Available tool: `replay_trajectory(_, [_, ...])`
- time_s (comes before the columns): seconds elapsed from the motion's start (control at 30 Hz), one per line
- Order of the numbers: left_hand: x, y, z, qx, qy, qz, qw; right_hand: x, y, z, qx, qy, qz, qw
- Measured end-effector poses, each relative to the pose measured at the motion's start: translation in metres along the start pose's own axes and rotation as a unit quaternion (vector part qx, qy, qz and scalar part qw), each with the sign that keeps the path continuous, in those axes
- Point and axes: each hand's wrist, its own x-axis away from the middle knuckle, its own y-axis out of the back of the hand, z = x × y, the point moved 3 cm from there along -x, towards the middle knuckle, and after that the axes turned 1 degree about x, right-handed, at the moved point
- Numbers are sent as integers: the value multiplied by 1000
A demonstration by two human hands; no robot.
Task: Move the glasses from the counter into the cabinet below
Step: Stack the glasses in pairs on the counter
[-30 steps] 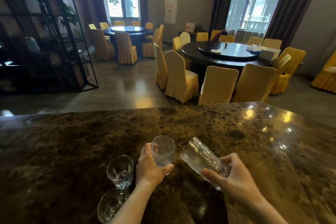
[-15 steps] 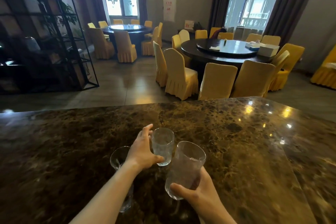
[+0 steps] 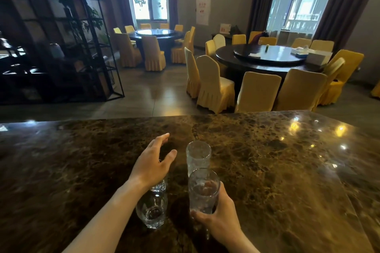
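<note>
A tall glass (image 3: 203,192) is held upright by the right hand (image 3: 221,217). The fingers and thumb are curled round its lower part, and the rim is kept at the top. Whether its base touches the counter (image 3: 277,170) cannot be told.

Just past that hand, a second tall glass (image 3: 198,156) is seen standing upright on the dark stone counter. It is not touched by either hand.

The left hand (image 3: 153,165) is held open, with the fingers spread and stretched forward and the thumb pointed toward the second tall glass. Nothing is gripped by it. A small gap is left between the thumb and that glass.

Under the left hand, a short glass (image 3: 161,185) is mostly hidden, so only its base can be seen. Nearer the person, just beside the left wrist, another short glass (image 3: 152,208) is seen standing upright on the counter.

Farther off, past the counter, a round table (image 3: 265,57) is ringed by yellow chairs (image 3: 213,86). A second round table (image 3: 158,34) is set by the window, and a black shelf (image 3: 61,33) is seen far to the left.
</note>
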Motion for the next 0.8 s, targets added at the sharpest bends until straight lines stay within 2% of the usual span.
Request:
replay_trajectory(0.2, [15,3,10,-71,-20,7,997,-3,-6,-10,16,-3,-3,1000])
replay_trajectory(0.8, [30,15,10,-68,16,-16,997,-5,-6,-24,36,-26,17,999])
